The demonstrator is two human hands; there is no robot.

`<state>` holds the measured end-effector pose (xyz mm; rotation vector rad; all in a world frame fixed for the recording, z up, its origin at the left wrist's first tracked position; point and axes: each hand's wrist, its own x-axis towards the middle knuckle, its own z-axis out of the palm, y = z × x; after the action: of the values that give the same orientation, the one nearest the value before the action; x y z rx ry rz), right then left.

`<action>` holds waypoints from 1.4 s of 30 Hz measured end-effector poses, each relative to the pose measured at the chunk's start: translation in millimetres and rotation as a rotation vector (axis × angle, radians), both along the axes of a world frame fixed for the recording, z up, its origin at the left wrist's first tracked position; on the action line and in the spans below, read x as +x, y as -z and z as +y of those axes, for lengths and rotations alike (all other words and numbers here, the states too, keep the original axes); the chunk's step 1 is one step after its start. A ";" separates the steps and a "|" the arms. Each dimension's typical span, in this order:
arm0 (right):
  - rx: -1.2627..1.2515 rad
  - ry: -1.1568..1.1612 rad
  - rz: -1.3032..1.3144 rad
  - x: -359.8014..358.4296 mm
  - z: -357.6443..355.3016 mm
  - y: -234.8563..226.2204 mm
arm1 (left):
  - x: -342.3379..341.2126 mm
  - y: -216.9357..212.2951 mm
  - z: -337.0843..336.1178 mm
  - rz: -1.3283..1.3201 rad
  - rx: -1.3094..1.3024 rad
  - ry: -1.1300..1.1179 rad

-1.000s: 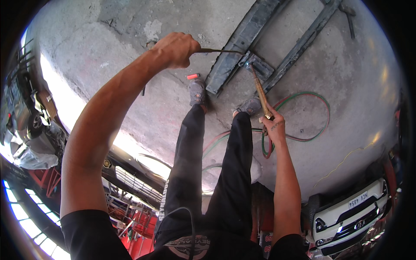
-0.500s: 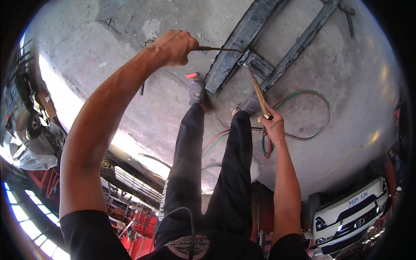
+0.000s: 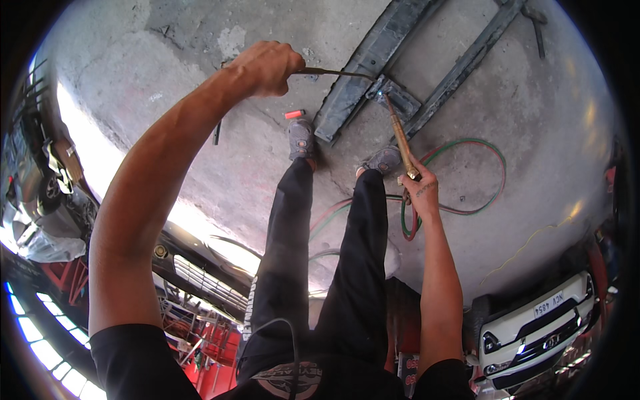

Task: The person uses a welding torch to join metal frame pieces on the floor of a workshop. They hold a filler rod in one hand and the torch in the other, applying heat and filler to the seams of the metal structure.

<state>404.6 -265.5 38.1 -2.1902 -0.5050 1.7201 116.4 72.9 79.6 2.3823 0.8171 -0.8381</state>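
Note:
My left hand is closed round one end of a thin dark metal bar, stretched out above the floor. The bar's bent far end meets a small dark metal bracket between two long steel beams. In my right hand is a brass gas torch, its tip slanting up to the same bracket. A small blue-white glow shows at that tip. The wider steel beam passes under the bar; the narrower beam lies to the right. My fingers partly hide the torch handle.
Red and green hoses loop on the concrete floor right of my legs. A small red object lies by my left shoe. A white vehicle stands lower right, a dark vehicle lower left. A yellow cord crosses the floor.
A small bright glow now shows at the torch tip. My left hand has risen slightly in view with the bar; the torch has shifted very little.

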 end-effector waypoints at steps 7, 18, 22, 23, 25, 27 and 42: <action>-0.019 0.014 -0.039 -3.8 4.9 -4.1 | -0.7 1.7 1.2 -0.003 0.004 0.002; -0.008 0.029 -0.049 -5.2 8.4 -4.4 | -6.0 5.9 3.2 -0.047 0.009 -0.005; 0.037 0.027 -0.074 -5.0 10.2 -1.0 | -9.1 8.3 3.5 -0.061 0.022 -0.003; 0.044 0.014 -0.080 -4.9 10.8 -0.4 | -10.6 9.5 3.4 -0.063 0.029 -0.001; 0.039 0.001 -0.087 -4.7 12.1 -1.9 | -4.7 4.3 5.1 0.023 -0.008 -0.011; 0.021 -0.001 -0.085 -5.3 13.4 -4.3 | -2.1 1.5 6.0 0.062 -0.024 -0.014; -0.034 0.016 -0.040 -7.7 4.5 -5.5 | -8.4 8.2 3.8 0.000 0.038 0.012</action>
<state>396.8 -261.0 43.6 -2.2497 -0.4699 1.6920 108.0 76.7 71.4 2.4225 0.8269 -0.8340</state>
